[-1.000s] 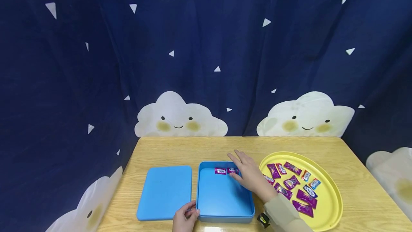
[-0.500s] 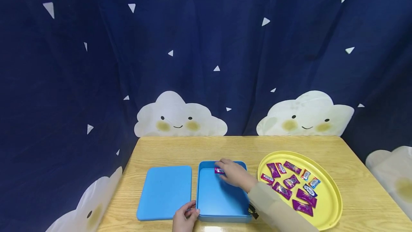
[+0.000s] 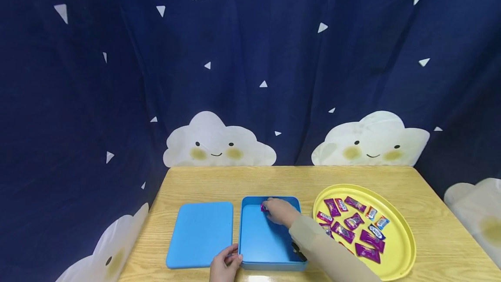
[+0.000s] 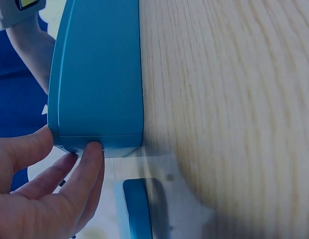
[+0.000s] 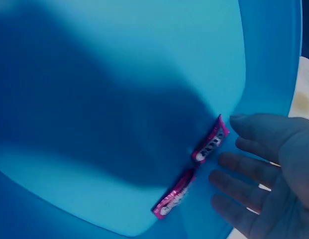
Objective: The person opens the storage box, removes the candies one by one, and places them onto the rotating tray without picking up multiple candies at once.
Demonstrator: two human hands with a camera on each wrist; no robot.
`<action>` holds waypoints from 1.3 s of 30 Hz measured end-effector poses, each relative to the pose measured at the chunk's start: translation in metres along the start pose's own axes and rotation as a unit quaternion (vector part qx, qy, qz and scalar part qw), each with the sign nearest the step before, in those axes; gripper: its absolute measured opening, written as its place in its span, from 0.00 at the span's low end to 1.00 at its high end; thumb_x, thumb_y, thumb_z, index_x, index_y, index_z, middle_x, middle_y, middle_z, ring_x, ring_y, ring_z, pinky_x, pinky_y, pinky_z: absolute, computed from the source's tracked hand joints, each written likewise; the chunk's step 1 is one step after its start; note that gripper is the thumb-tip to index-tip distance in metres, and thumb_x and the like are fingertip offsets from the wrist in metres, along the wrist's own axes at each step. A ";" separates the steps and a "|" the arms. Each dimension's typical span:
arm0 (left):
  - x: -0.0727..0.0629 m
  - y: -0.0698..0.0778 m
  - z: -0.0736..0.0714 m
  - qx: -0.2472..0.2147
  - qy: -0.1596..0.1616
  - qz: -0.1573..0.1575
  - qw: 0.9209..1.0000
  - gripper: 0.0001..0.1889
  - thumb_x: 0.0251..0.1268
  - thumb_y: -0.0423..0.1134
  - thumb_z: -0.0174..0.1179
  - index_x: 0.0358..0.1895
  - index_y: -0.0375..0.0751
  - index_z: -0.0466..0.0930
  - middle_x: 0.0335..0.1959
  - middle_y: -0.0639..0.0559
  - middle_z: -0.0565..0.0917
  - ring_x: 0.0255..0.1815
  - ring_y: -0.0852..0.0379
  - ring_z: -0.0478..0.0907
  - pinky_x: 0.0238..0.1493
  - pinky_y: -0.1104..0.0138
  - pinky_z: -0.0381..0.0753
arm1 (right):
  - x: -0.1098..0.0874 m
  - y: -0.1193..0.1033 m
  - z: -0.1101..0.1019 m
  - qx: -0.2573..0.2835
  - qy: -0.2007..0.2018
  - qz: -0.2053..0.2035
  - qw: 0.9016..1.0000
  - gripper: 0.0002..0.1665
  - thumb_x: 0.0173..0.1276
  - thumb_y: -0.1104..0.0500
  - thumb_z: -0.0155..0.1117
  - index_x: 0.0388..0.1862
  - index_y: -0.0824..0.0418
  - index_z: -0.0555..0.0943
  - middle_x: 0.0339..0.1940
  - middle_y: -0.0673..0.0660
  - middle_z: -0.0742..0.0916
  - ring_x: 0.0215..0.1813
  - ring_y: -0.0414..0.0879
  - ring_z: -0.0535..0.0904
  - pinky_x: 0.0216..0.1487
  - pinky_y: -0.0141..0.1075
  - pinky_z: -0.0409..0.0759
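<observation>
A shallow blue box (image 3: 270,247) lies on the table. My left hand (image 3: 225,264) holds its near left corner; in the left wrist view, the thumb is at the rim and the fingertips (image 4: 94,148) press the outer wall. Inside the box, my right hand (image 3: 279,212) reaches to the back wall. The right wrist view shows two small pink-wrapped candies, one candy (image 5: 211,142) and another candy (image 5: 175,195), lying end to end along that wall. My right hand's relaxed fingers (image 5: 246,186) are beside them, the thumb tip close to one. In the head view this hand mostly covers them.
A flat blue lid (image 3: 201,234) lies left of the box. To the right, a round yellow tray (image 3: 403,238) bears several wrapped candies, purple, red and blue. My right sleeve (image 3: 325,247) crosses the tray's near left edge. A dark blue curtain (image 3: 250,99) hangs behind the wooden table.
My right hand has moved left from the box's back right corner and come down over the two candies. The left hand has stayed at the box's corner.
</observation>
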State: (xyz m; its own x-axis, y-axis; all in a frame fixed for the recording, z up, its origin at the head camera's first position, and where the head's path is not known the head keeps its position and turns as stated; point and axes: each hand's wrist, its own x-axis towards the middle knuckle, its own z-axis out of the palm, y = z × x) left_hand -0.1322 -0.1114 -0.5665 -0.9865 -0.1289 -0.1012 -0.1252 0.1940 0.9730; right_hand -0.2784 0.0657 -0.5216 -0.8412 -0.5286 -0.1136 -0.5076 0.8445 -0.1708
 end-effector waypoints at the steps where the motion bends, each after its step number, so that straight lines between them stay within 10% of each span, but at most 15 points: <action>1: 0.000 0.000 0.000 0.002 -0.001 -0.001 1.000 0.20 0.55 0.29 0.61 0.48 0.17 0.72 0.39 0.32 0.81 0.38 0.47 0.81 0.36 0.71 0.81 | 0.001 -0.001 0.001 0.000 -0.004 0.006 1.000 0.16 0.61 0.61 0.63 0.49 0.63 0.79 0.39 0.56 0.83 0.41 0.48 0.79 0.47 0.41 0.80; 39: 0.003 0.000 -0.004 0.005 -0.022 -0.019 1.000 0.22 0.58 0.34 0.61 0.50 0.18 0.71 0.42 0.32 0.80 0.41 0.45 0.80 0.39 0.65 0.82 | 0.022 0.003 0.027 -0.002 0.004 0.022 1.000 0.13 0.65 0.63 0.57 0.49 0.61 0.79 0.38 0.57 0.83 0.44 0.49 0.79 0.47 0.43 0.80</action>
State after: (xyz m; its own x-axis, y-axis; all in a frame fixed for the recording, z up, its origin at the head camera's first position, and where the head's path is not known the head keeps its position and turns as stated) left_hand -0.1348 -0.1152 -0.5662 -0.9846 -0.0943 -0.1475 -0.1638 0.1990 0.9662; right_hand -0.2932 0.0545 -0.5513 -0.8643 -0.4901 -0.1132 -0.4706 0.8674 -0.1620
